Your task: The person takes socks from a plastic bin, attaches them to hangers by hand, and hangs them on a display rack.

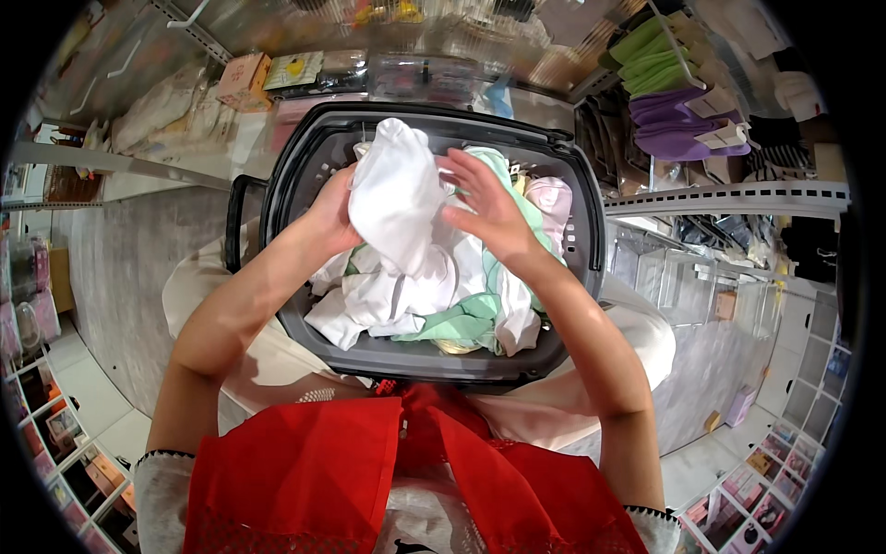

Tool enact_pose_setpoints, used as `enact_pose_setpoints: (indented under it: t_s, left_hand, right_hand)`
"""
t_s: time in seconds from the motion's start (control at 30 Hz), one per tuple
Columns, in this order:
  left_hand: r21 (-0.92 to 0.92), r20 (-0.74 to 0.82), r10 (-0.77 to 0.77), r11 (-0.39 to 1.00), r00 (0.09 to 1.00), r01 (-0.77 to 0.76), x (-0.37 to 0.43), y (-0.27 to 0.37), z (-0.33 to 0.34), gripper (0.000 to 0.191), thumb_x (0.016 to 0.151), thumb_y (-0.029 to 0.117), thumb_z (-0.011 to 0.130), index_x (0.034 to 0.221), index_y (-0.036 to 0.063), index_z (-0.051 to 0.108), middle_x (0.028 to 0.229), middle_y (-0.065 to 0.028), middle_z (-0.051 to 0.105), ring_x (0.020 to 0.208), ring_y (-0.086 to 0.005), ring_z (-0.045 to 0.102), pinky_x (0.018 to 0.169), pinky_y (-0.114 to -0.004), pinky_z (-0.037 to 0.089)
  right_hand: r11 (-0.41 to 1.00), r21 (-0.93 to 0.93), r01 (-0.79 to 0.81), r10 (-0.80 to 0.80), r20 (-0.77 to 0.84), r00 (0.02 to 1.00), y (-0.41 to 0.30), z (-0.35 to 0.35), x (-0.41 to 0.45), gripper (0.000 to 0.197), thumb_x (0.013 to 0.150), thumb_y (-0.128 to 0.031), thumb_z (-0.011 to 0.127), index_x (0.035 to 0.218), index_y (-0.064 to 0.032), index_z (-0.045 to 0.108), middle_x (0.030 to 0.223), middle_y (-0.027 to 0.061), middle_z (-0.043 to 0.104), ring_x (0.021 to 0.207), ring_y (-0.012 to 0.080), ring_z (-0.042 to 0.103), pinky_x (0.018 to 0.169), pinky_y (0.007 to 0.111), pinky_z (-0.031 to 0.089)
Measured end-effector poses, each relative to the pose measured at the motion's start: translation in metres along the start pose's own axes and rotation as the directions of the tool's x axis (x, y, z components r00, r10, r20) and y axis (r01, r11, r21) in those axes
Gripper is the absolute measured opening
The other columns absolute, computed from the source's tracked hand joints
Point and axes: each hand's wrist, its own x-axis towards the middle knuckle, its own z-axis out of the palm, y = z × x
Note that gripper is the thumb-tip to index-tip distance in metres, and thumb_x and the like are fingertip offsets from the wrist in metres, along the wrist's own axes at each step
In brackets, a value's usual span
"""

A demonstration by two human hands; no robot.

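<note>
A dark grey plastic basket (588,208) with a black rim and handle stands between my knees, full of crumpled cloth items. Above its left half my left hand (337,211) grips a white cloth item (398,187) at its left side, its fingertips partly hidden behind the fabric. Just right of that cloth is my right hand (488,208), with fingers spread and curved; whether a fingertip touches the fabric cannot be told. Below the hands lie more white cloths (415,298) and a mint green cloth (464,318). A pale pink item (550,201) rests at the basket's right side.
Shelves hold a pink-orange box (244,82) and packaged goods beyond the basket. Green socks (654,55) and purple socks (678,124) hang at the upper right. Clear plastic bins (664,277) stand at the right. Grey floor (118,277) shows at the left.
</note>
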Motion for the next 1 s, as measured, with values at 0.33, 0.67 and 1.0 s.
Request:
enact_pose_setpoints:
  t_s: [0.33, 0.67, 1.0]
  left_hand:
    - [-0.173, 0.091, 0.188, 0.97, 0.978, -0.17, 0.005, 0.012, -0.009, 0.026, 0.082, 0.019, 0.037, 0.099, 0.0057, 0.052, 0.092, -0.0116, 0.057, 0.094, -0.0276, 0.054, 0.082, -0.037, 0.043]
    - [0.212, -0.449, 0.239, 0.965, 0.861, -0.158, 0.015, 0.001, 0.015, 0.047, 0.09, 0.039, 0.029, 0.122, 0.0078, 0.043, 0.126, -0.0111, 0.047, 0.118, -0.0299, 0.042, 0.097, -0.049, 0.032]
    - [0.596, -0.355, 0.429, 0.789, 0.831, -0.152, 0.017, -0.01, 0.009, 0.036, 0.087, 0.018, 0.051, 0.118, 0.0057, 0.041, 0.116, -0.0081, 0.05, 0.109, -0.0213, 0.049, 0.094, -0.043, 0.04]
  right_hand:
    - [0.983, -0.181, -0.036, 0.005, -0.167, 0.986, 0.0, 0.007, -0.005, 0.024, 0.074, 0.0, 0.064, 0.092, -0.0045, 0.05, 0.098, 0.0031, 0.052, 0.089, 0.0135, 0.051, 0.077, 0.026, 0.042]
    - [0.813, -0.527, 0.248, -0.516, -0.453, 0.728, -0.004, -0.002, 0.001, 0.02, 0.07, 0.007, 0.057, 0.085, -0.003, 0.048, 0.093, 0.0095, 0.052, 0.08, 0.0215, 0.052, 0.067, 0.028, 0.042]
    - [0.999, 0.04, -0.02, 0.035, -0.444, 0.895, -0.004, -0.019, 0.004, 0.015, 0.082, -0.013, 0.06, 0.094, -0.0039, 0.058, 0.098, 0.0029, 0.055, 0.081, 0.0104, 0.05, 0.064, 0.023, 0.042]
